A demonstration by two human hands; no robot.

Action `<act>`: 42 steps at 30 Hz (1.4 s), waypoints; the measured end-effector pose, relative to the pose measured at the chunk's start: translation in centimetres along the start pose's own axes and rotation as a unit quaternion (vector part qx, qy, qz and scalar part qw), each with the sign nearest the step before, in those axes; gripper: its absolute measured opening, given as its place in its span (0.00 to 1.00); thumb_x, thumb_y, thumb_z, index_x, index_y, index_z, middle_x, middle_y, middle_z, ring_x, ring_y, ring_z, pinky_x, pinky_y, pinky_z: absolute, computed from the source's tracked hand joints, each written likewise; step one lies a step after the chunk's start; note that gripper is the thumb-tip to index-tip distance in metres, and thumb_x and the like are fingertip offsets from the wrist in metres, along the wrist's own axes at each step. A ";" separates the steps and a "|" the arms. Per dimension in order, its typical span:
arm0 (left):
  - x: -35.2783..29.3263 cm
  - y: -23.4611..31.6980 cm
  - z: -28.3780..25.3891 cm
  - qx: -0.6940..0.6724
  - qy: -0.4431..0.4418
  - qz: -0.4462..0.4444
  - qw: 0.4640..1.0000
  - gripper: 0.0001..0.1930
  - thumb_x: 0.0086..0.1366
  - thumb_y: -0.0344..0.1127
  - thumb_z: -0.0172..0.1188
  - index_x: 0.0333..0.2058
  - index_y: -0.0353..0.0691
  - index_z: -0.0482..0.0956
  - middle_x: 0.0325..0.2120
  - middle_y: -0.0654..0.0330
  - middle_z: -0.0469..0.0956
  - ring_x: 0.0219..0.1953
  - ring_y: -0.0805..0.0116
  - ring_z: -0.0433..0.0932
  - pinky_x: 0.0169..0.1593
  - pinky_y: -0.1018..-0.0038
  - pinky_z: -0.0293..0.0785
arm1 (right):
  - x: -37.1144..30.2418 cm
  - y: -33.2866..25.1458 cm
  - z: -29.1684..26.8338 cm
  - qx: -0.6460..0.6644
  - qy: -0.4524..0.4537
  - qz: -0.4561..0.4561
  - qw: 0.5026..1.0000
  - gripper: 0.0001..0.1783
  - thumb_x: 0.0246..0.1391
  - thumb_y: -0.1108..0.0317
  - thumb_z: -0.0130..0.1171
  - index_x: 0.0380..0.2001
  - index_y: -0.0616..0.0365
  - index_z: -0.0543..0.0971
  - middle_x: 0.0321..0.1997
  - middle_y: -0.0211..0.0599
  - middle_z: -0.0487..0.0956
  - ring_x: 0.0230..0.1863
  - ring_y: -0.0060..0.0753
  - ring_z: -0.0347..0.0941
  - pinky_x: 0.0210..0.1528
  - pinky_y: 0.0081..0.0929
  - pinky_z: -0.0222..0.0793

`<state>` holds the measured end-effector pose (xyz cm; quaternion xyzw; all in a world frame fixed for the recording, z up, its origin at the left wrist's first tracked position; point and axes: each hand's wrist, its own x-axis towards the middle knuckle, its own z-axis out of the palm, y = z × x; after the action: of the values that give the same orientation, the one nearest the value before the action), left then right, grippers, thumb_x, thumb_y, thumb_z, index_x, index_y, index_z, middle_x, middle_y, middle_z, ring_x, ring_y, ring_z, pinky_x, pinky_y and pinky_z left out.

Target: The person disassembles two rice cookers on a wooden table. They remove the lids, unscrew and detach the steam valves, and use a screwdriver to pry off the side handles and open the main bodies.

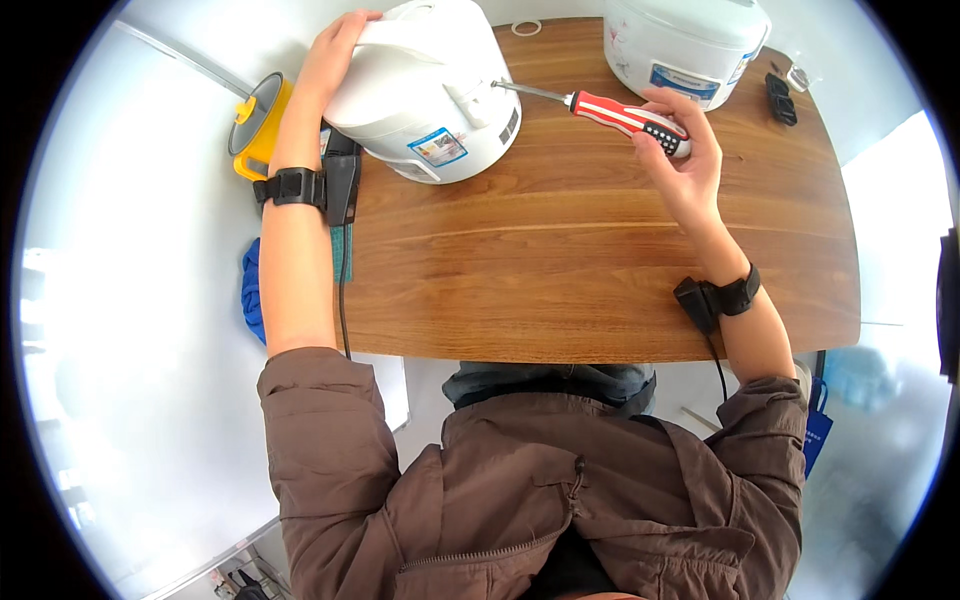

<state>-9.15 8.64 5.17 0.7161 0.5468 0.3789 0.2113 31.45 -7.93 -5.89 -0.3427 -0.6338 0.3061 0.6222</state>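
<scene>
A white rice cooker [400, 95] with a carrying handle is tilted at the far left of the table. My left hand [335, 55] grips its far left side by the handle, with part of the fingers hidden. In my right hand [690, 160] is a screwdriver [615, 112] with a red and white handle and a dark star-patterned end. Its metal shaft points left, and the tip meets the cooker's right side near a small raised part. Fingers and thumb close around the rear of the screwdriver handle.
A second white cooker [680, 45] stands at the back right, beside a small black object [781, 99] and a clear plastic bag [798, 77]. A white ring [526, 28] lies at the back. Left of the table are a yellow and grey container [262, 120] and blue cloth [252, 290].
</scene>
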 end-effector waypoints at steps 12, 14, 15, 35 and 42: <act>-0.3 1.5 0.0 0.039 0.022 -0.018 0.999 0.31 0.77 0.58 0.44 0.56 0.35 0.79 0.52 0.51 0.80 0.55 0.59 0.75 0.62 0.66 0.67 | 0.2 0.3 -0.3 -0.020 -0.024 0.034 0.999 0.22 0.73 0.59 0.53 0.62 0.61 0.71 0.32 0.33 0.81 0.24 0.17 0.75 0.26 0.16 0.69; -0.4 1.5 -0.4 0.059 0.040 0.000 0.997 0.29 0.78 0.55 0.44 0.56 0.34 0.78 0.52 0.51 0.80 0.55 0.59 0.75 0.62 0.65 0.67 | 0.2 0.4 -0.1 -0.016 -0.037 0.041 0.998 0.21 0.73 0.59 0.53 0.61 0.61 0.71 0.32 0.32 0.81 0.25 0.16 0.75 0.26 0.16 0.69; -0.7 1.5 -0.8 0.067 0.061 0.009 0.996 0.27 0.78 0.52 0.45 0.56 0.34 0.78 0.51 0.51 0.80 0.55 0.59 0.75 0.62 0.65 0.68 | 0.3 0.4 0.1 -0.012 -0.044 0.045 0.998 0.21 0.72 0.59 0.53 0.61 0.61 0.72 0.31 0.31 0.81 0.25 0.16 0.75 0.26 0.16 0.68; -9.6 13.2 8.3 0.477 -0.003 0.437 0.763 0.05 0.61 0.33 0.64 0.36 0.44 0.86 0.44 0.63 0.80 0.49 0.68 0.78 0.52 0.74 0.74 | -0.2 0.5 0.0 -0.021 0.006 -0.059 0.998 0.21 0.61 0.79 0.64 0.56 0.67 0.74 0.54 0.41 0.78 0.50 0.24 0.75 0.51 0.20 0.75; -9.5 13.2 9.7 0.544 -0.010 0.434 0.718 0.04 0.50 0.27 0.66 0.26 0.41 0.80 0.38 0.65 0.76 0.44 0.70 0.75 0.46 0.75 0.72 | 0.1 0.3 -0.2 -0.008 0.007 -0.086 0.996 0.20 0.60 0.80 0.64 0.54 0.67 0.75 0.52 0.42 0.78 0.51 0.25 0.75 0.50 0.20 0.75</act>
<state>5.45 -3.39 5.64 0.8702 0.2861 0.0591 -0.3967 31.65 -7.71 -6.08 -0.2939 -0.6588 0.2437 0.6483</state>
